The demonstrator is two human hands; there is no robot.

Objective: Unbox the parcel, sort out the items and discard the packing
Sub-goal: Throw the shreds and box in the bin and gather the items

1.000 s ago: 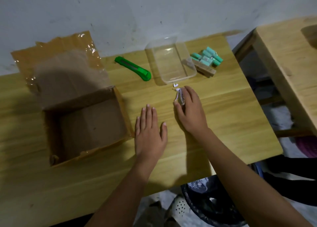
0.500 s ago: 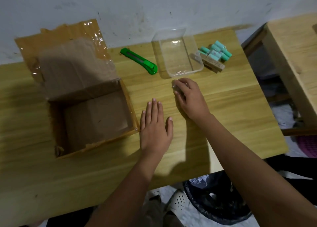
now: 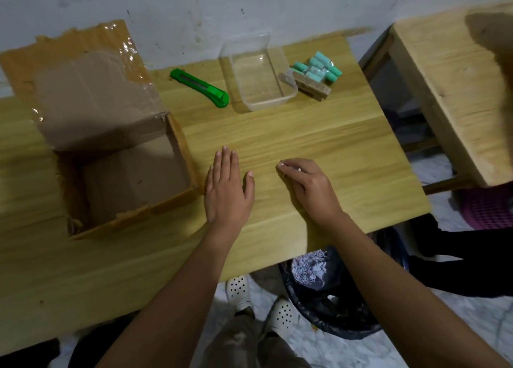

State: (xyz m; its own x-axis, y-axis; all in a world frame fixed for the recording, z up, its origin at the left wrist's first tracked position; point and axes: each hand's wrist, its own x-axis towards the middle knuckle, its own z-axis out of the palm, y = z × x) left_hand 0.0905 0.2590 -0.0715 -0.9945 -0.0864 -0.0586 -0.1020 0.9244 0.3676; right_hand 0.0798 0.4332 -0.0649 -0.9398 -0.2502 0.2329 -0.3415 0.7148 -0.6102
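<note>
An open cardboard box (image 3: 177,142) stands on the left of the wooden table (image 3: 319,134), its taped flap raised and its inside empty. My left hand (image 3: 227,187) lies flat on the table beside the box's right wall. My right hand (image 3: 308,184) rests palm down near the table's front edge, its fingers curled over small white scraps of packing (image 3: 283,165) that peek out at the fingertips. Teal and tan small items (image 3: 316,74) are piled at the back right next to a clear plastic tub (image 3: 280,98).
A green box cutter (image 3: 200,87) lies between box and tub. Under the table's front edge stands a black-lined bin (image 3: 333,312) holding shredded white paper (image 3: 309,267). A second wooden table (image 3: 449,89) is at the right. My feet show below.
My right hand has pulled back from near the tub toward the table's front edge, dragging the white scraps under its fingers. My left hand has stayed flat by the box.
</note>
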